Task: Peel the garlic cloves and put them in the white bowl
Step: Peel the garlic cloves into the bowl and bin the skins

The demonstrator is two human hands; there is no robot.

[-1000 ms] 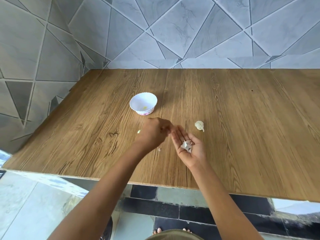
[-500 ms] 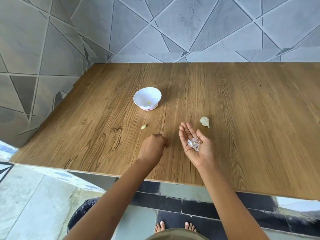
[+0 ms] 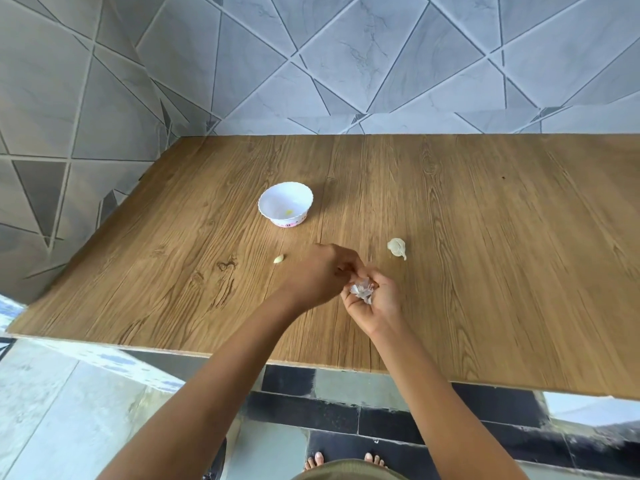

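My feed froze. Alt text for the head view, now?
The right hand cups papery garlic skins above the wooden table while the left hand touches them. A loose clove lies left of the hands, a garlic bulb piece right, the white bowl beyond.

Left forearm (image 3: pixel 214 375) and right forearm (image 3: pixel 433 386) are bare; an olive-green cloth garment (image 3: pixel 346 472) (just a sliver) shows above bare toes (image 3: pixel 314 460).

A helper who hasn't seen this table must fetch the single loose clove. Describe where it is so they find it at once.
On the wooden table, find the white bowl. The clove lies on bare wood nearer the person than the bowl, just left of the left hand. It is small, smooth and pale yellow, unlike the bigger off-white garlic head right of the right hand.
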